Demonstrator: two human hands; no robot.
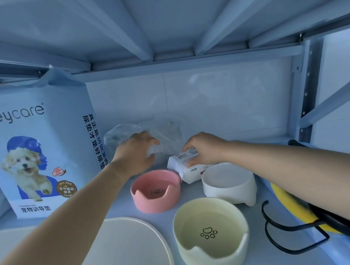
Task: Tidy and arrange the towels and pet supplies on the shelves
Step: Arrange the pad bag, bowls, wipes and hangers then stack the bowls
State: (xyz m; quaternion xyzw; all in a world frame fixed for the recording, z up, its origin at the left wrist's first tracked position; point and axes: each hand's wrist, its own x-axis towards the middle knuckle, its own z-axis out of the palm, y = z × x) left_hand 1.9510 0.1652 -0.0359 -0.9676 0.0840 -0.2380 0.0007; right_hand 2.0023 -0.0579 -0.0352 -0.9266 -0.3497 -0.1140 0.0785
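My left hand (138,152) reaches to the back of the shelf and its curled fingers grip a crumpled clear plastic bag (167,133) that lies against the back wall. My right hand (203,147) holds the top edge of a white wipes pack (184,170) just right of the bag. A pink pet bowl (155,191) stands in front of my left hand. A white bowl (229,183) stands in front of the pack, and a cream bowl with a paw print (210,235) is nearest to me.
A big blue pet pad bag (36,145) stands upright at the left. A white oval tray (126,254) lies at the front left. At the right, under my forearm, a yellow dish in a black wire stand (294,225) leans by the shelf post (306,89).
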